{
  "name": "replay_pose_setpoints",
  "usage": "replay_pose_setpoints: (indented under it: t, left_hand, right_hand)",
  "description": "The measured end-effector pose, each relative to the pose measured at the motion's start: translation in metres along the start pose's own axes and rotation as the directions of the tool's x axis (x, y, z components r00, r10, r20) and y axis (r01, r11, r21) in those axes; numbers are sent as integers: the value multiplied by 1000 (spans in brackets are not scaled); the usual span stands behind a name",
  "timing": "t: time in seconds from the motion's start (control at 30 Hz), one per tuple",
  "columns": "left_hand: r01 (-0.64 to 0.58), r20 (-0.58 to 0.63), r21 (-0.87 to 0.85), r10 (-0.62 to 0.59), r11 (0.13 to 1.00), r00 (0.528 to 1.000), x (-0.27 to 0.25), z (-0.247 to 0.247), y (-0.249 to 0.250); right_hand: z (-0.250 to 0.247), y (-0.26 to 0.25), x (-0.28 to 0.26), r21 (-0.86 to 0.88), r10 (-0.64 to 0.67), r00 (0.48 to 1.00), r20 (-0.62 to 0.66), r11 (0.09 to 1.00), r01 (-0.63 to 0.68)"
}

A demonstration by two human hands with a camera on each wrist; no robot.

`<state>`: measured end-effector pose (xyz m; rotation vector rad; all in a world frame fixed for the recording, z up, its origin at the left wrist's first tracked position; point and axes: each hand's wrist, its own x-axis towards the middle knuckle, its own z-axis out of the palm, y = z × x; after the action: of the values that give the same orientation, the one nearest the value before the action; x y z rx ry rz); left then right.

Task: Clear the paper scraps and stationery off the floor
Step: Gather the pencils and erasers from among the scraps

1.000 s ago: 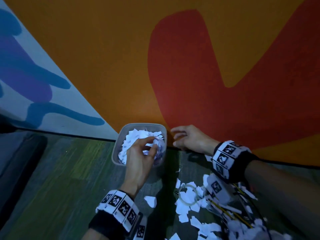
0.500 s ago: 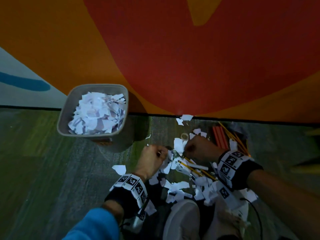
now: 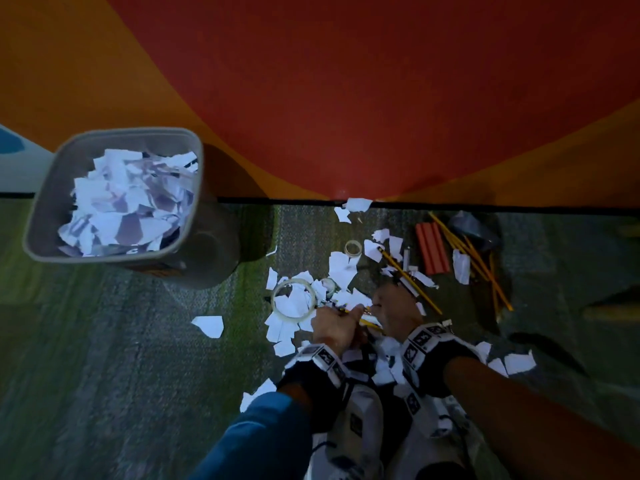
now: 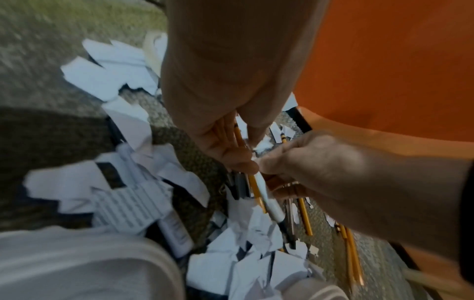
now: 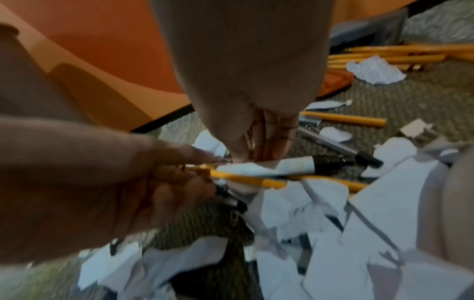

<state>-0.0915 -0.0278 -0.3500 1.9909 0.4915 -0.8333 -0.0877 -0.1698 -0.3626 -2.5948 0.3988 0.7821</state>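
Now I see my left hand point(image 3: 334, 325) and right hand point(image 3: 394, 308) meeting low over the scraps point(image 3: 341, 271) on the floor point(image 3: 104, 341). Both grips pinch the same bundle: a yellow pencil point(image 5: 246, 178) and a white marker point(image 5: 282, 165), which stick out past the fingertips toward my shoes. Fingers of each hand curl round the shafts, knuckles up. More pencils point(image 3: 464, 247) lie by the wall, and the bin point(image 3: 41, 216) sits well left.
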Motion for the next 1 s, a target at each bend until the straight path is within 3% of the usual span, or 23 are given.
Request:
replay_pose_setpoints:
  t: [0.17, 0.23, 0.43, 0.6, 0.77, 0.83, 1.0]
  left_hand:
    - [65, -26, -54, -67, 996, 997, 41, 18, -29]
    - [57, 12, -66, -57, 996, 998, 19, 3, -10]
    - [-31, 25, -58, 32, 998, 999, 13, -31, -4]
    - [-129, 78, -276, 156, 953, 985, -2, -39, 45]
    - [-208, 119, -375, 269, 904, 956, -5, -7, 110]
    - [-234, 146, -380, 308, 895, 940, -4, 15, 132]
    - [-275, 258, -332, 367, 902, 894, 8, 66, 167]
  right_hand:
    - [4, -2, -6, -27, -38, 999, 25, 999, 39]
    - [4, -3, -8, -58, -43, 997, 60, 997, 46]
    - [-15, 11, -6, 161, 32, 991, 127, 986, -53]
    - [-85, 22, -17, 320, -229, 972, 59, 926, 199]
    - [-175, 49, -36, 177, -301, 954, -3, 939, 296]
    - [-193, 74, -40, 145, -274, 961, 23, 952, 268]
    - [-207, 137, -22, -6, -27, 1000, -6, 1000, 27]
